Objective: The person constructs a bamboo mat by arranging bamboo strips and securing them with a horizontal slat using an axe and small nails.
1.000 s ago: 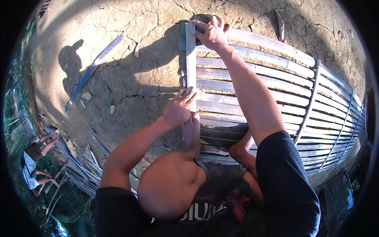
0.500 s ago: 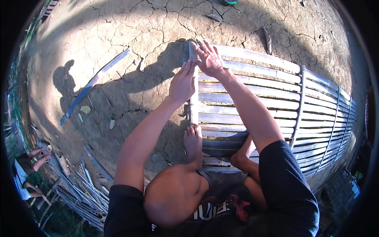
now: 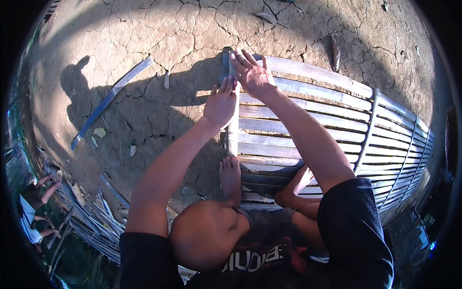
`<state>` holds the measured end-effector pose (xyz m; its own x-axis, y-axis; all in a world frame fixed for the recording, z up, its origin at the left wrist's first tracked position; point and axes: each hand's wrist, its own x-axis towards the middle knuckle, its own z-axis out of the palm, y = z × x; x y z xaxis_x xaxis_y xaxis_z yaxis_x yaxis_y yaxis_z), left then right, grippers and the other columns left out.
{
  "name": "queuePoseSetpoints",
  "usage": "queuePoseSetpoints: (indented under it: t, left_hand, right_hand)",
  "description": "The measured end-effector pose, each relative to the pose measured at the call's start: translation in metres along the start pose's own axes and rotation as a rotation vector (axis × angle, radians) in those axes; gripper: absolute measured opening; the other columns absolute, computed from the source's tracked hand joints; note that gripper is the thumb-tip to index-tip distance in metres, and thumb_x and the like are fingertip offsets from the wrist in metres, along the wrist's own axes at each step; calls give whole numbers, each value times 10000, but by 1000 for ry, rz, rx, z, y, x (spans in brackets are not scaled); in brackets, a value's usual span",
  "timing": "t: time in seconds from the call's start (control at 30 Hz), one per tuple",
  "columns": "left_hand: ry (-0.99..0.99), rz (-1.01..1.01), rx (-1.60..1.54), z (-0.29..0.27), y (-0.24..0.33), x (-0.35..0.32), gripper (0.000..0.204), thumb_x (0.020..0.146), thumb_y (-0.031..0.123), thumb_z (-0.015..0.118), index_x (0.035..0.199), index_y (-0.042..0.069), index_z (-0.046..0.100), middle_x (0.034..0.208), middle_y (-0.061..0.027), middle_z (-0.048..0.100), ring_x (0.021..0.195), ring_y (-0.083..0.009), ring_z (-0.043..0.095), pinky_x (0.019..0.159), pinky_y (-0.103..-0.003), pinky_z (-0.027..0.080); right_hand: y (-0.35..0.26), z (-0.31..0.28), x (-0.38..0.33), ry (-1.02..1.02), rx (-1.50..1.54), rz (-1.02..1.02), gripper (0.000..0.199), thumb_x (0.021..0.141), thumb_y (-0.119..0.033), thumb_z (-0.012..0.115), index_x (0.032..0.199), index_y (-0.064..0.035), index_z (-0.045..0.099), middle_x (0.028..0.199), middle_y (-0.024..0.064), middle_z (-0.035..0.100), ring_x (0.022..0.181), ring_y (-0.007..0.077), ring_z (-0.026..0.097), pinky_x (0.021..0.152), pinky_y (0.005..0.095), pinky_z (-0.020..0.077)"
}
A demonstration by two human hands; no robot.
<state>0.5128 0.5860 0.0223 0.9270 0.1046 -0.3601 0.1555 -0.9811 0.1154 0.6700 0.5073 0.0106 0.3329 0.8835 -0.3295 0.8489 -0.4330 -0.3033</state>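
Note:
A panel of split bamboo slats (image 3: 269,126) lies on the ground, with a pale bamboo crosspiece (image 3: 233,137) along its left end. My right hand (image 3: 255,76) rests at the far end of this crosspiece, palm down and fingers spread over the outer slat. Just nearer to me, my left hand (image 3: 221,105) touches the crosspiece from its left side, with its fingers stretched toward the right hand and slightly bent. Whatever lies beneath both palms is hidden. My left foot (image 3: 230,176) stands at the near part of the crosspiece.
A loose bamboo strip (image 3: 113,94) lies on the cracked soil to the left. Long bamboo pieces (image 3: 98,216) are heaped at the lower left, where another person (image 3: 33,212) sits holding a bamboo piece. More bamboo crossbars (image 3: 368,130) span the panel at right.
My left hand's fingers have parted and bent a little more. My right hand stays at the far end of the crosspiece. The whole view has shifted slightly.

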Motion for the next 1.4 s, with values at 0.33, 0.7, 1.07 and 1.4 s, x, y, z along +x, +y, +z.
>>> queuePoseSetpoints:
  t: [0.33, 0.7, 1.07, 1.4]
  left_hand:
    - [-231, 14, 189, -34, -4, 15, 537, 916, 98, 518, 1444, 23, 451, 1510, -140, 443, 1442, -314, 352, 1111, -533, 388]
    - [-705, -82, 87, -88, 5, 39, 817, 746, -32, 587, 1515, 81, 334, 1575, -86, 327, 1502, -346, 169, 1117, -641, 363]
    - [-754, 27, 50, -90, -19, 42, 704, 925, 96, 526, 1567, 135, 239, 1657, -14, 121, 1523, -324, 66, 1193, -635, 213]
    - [183, -339, -620, -56, -34, 53, 432, 877, -27, 494, 1296, 17, 589, 1213, -206, 645, 1109, -329, 643, 927, -381, 531]
  right_hand:
    - [16, -53, 25, -312, -86, -133, 693, 948, -139, 506, 1576, -169, 215, 1655, 11, 161, 1522, 282, 151, 1194, 633, 165]
    - [32, -38, 28, -267, -13, -146, 641, 953, -122, 454, 1562, -159, 258, 1651, -2, 181, 1521, 285, 150, 1198, 631, 164]
    - [38, -26, 16, -119, 89, -175, 512, 1034, -239, 278, 1539, -160, 305, 1642, -13, 219, 1522, 238, 163, 1199, 650, 60]
    - [90, -13, -6, 308, 693, -195, 552, 931, -86, 526, 1474, -81, 428, 1486, 172, 464, 1419, 355, 375, 1174, 428, 329]
